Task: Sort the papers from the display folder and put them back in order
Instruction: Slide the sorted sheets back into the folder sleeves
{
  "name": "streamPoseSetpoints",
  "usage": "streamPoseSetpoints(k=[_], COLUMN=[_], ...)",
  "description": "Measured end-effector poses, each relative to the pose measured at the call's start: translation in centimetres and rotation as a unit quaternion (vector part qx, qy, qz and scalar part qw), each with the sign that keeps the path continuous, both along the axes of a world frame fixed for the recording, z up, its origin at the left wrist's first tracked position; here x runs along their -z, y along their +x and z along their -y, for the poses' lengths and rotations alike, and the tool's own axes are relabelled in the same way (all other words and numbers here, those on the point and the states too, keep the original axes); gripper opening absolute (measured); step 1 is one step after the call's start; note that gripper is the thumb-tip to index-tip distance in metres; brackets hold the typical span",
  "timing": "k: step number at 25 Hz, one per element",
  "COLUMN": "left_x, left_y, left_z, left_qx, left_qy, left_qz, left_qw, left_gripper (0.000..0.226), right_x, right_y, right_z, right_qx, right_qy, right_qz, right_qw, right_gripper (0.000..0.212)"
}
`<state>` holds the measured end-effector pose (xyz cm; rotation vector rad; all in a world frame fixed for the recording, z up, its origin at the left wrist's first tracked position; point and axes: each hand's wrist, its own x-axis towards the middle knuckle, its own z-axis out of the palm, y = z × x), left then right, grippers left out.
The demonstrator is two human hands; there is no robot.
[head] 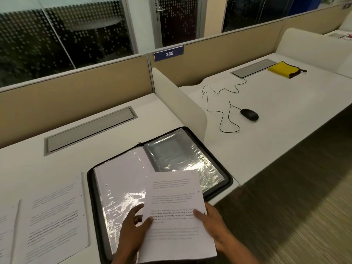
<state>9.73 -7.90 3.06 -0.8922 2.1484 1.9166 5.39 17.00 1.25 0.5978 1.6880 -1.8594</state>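
Observation:
A black display folder (pixel 226 178) lies open on the white desk, its clear plastic sleeves shining. The left sleeve page (pixel 122 174) holds a white sheet; the right sleeve (pixel 182 155) looks dark and empty. A printed sheet of paper (pixel 175 212) is held over the folder's near right part. My left hand (pixel 131 229) pinches the sheet's left edge with the thumb on top, its fingers reaching toward the left sleeve. My right hand (pixel 215 223) grips the sheet's right edge, thumb on the text. Two more printed sheets (pixel 55 220) lie flat on the desk left of the folder.
A white curved divider (pixel 179 98) stands just behind the folder. Beyond it lie a black mouse (pixel 249 114) with a looping cable and a yellow cloth (pixel 283 69). A grey cable flap (pixel 89 130) is set into the desk. The desk's front edge drops off on the right.

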Motion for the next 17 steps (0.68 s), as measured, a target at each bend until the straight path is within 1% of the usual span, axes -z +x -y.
streamPoseSetpoints(k=[2,5,8,10,12,15,17], left_x=[0.2,0.2,-0.1,0.0,0.0,0.1,0.0], left_y=[-0.2,-0.7,-1.1,-1.4,-1.7,-2.1,-2.5], left_z=[0.3,1.2,1.9,2.0,1.7,0.9,0.5], left_qx=[0.019,0.049,0.052,0.067,0.081,0.097,0.098], left_qy=[-0.009,-0.011,0.033,0.049,0.028,-0.028,-0.044], left_qz=[0.002,0.006,0.004,-0.001,0.000,-0.007,-0.018], left_qw=[1.000,0.999,0.998,0.997,0.996,0.995,0.994], left_gripper=[0.045,0.051,0.041,0.040,0.040,0.039,0.039], right_x=[-0.2,-0.7,-0.8,-1.0,-0.8,-0.6,-0.6], right_y=[0.4,1.2,2.1,2.7,3.1,2.7,2.2], right_z=[0.7,1.5,1.3,1.1,1.0,1.0,1.0], right_qx=[0.004,0.006,0.036,0.065,0.081,0.085,0.091], right_qy=[0.019,0.032,-0.022,-0.058,-0.038,-0.002,0.007], right_qz=[0.001,0.006,0.025,0.033,0.018,0.000,-0.008], right_qw=[1.000,0.999,0.999,0.996,0.996,0.996,0.996], right_gripper=[0.029,0.031,0.029,0.024,0.022,0.023,0.023])
